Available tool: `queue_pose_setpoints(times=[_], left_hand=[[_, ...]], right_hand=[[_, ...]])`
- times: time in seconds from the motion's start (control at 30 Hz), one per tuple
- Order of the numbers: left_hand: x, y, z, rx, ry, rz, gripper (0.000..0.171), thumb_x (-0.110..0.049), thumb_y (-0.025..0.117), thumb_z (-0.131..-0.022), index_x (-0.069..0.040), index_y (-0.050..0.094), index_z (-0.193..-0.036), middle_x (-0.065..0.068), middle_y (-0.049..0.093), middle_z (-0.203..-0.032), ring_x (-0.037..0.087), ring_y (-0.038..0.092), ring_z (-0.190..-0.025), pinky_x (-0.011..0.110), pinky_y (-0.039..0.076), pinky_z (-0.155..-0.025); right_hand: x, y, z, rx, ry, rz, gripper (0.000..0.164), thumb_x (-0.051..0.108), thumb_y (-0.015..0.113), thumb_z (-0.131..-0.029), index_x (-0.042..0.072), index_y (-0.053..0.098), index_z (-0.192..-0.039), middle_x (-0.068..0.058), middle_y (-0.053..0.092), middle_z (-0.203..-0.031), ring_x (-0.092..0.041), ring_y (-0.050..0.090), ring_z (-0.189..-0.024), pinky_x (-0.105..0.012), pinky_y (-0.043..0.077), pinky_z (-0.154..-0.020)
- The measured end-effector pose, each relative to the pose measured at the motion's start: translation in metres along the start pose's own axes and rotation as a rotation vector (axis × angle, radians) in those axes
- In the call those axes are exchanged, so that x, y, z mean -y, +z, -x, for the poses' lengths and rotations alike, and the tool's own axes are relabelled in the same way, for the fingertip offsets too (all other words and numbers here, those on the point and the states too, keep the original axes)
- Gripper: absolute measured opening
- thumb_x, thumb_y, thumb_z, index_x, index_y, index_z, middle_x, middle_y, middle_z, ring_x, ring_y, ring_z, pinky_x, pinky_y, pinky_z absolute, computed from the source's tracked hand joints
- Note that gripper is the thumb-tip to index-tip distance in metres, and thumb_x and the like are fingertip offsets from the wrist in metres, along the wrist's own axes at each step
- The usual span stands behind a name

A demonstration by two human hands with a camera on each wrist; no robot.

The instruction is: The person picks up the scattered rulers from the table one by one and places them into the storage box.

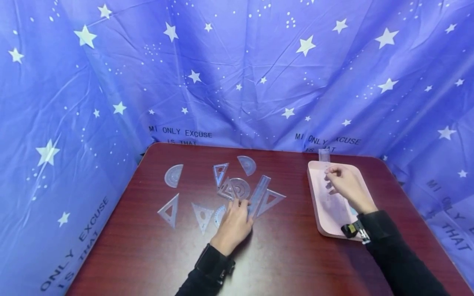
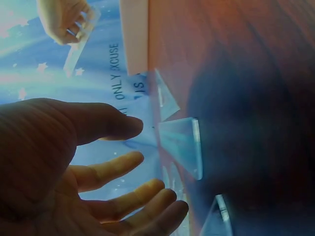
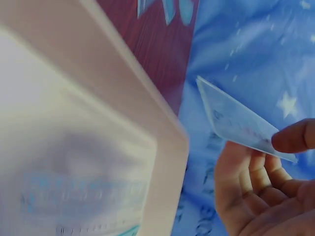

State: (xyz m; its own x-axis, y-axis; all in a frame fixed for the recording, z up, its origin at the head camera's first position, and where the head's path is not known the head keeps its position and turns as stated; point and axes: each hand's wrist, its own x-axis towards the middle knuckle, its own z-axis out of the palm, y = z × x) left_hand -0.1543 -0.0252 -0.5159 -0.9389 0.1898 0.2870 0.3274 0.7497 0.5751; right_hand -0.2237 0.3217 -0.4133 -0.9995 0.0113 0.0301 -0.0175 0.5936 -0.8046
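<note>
My right hand (image 1: 348,185) pinches a clear plastic ruler (image 3: 241,120) between thumb and fingers above the pink tray (image 1: 314,197); its far end sticks out past the tray's back edge in the head view. Over the middle of the table is my left hand (image 1: 233,224), its fingers parted and a gap between thumb and fingertips in the left wrist view. Closest to that hand are a clear ruler (image 1: 260,191), a blue-marked protractor (image 1: 219,216) and a clear set square (image 1: 203,216). Clear measuring pieces with printed scales (image 3: 83,196) lie inside the tray.
Left of the tray, on the dark red table (image 1: 137,255), lie another set square (image 1: 272,200), a blue-edged set square (image 1: 220,172), a round-edged protractor (image 1: 240,188) and several similar pieces, some overlapping. A blue star-printed curtain (image 1: 237,61) hangs around the table.
</note>
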Motion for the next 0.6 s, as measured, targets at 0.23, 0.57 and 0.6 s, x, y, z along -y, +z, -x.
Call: queue_pose_setpoints(times=[0.23, 0.57, 0.6], left_hand=[[-0.018, -0.010, 0.001, 0.011, -0.026, -0.063, 0.047, -0.004, 0.077, -0.079, 0.002, 0.067, -0.125, 0.024, 0.067, -0.113, 0.041, 0.063, -0.105, 0.052, 0.058, -0.091], [-0.033, -0.007, -0.002, -0.030, -0.036, -0.219, 0.040, 0.000, 0.082, -0.074, 0.003, 0.065, -0.110, 0.021, 0.065, -0.097, 0.036, 0.061, -0.094, 0.046, 0.056, -0.084], [-0.034, -0.006, -0.002, -0.033, -0.042, -0.223, 0.043, 0.000, 0.083, -0.073, 0.002, 0.065, -0.112, 0.021, 0.065, -0.097, 0.036, 0.061, -0.093, 0.046, 0.057, -0.083]], right_hand=[[-0.029, -0.018, -0.031, 0.127, 0.172, 0.025, 0.025, 0.011, 0.052, -0.102, -0.012, 0.058, -0.109, -0.007, 0.067, -0.089, -0.013, 0.067, -0.072, -0.037, 0.066, -0.067], [-0.051, -0.014, -0.049, 0.298, 0.255, 0.129, 0.016, 0.010, 0.053, -0.096, -0.001, 0.059, -0.087, -0.003, 0.059, -0.077, -0.015, 0.064, -0.071, -0.034, 0.064, -0.069], [-0.052, -0.013, -0.049, 0.301, 0.244, 0.149, 0.016, 0.009, 0.053, -0.095, -0.001, 0.059, -0.085, -0.003, 0.058, -0.076, -0.015, 0.064, -0.070, -0.034, 0.064, -0.068]])
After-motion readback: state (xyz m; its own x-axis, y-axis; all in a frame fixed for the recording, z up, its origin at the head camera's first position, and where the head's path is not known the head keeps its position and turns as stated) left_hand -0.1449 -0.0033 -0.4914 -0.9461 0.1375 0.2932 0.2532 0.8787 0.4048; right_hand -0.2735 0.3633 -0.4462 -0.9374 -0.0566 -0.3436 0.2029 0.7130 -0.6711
